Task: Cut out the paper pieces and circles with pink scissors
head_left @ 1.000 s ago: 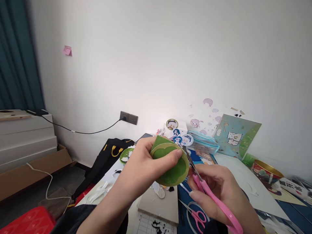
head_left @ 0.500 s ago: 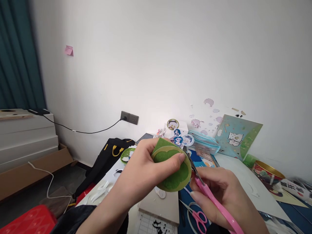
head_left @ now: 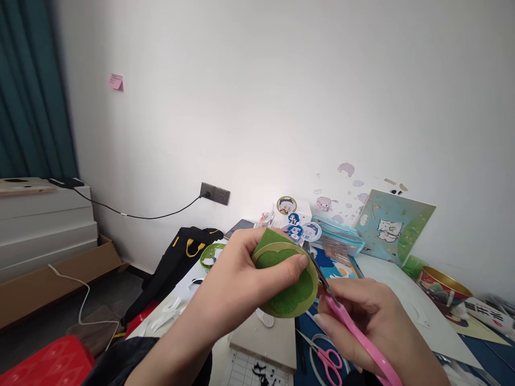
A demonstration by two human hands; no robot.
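My left hand (head_left: 249, 284) pinches a green piece (head_left: 277, 297) with a pale green round rim, its thumb lying across the front. A green corner sticks up above the round edge. My right hand (head_left: 362, 321) is closed on pink-handled scissors (head_left: 354, 332), whose blades touch the right edge of the green piece. Under the hands lies a light board (head_left: 265, 343). Smaller pink scissors (head_left: 328, 359) rest on the blue surface below my right hand.
Round stickers (head_left: 295, 232) stand behind the hands, near a clear blue-edged pouch (head_left: 338, 233). A green-blue folder (head_left: 396, 225) leans on the wall. At right is a gold-rimmed tin (head_left: 442, 284); at left, a black bag (head_left: 173, 268) and white paper scraps (head_left: 171, 311).
Both hands, the green piece and the scissors appear slightly further right, and the background has shifted a little too. The grips are the same.
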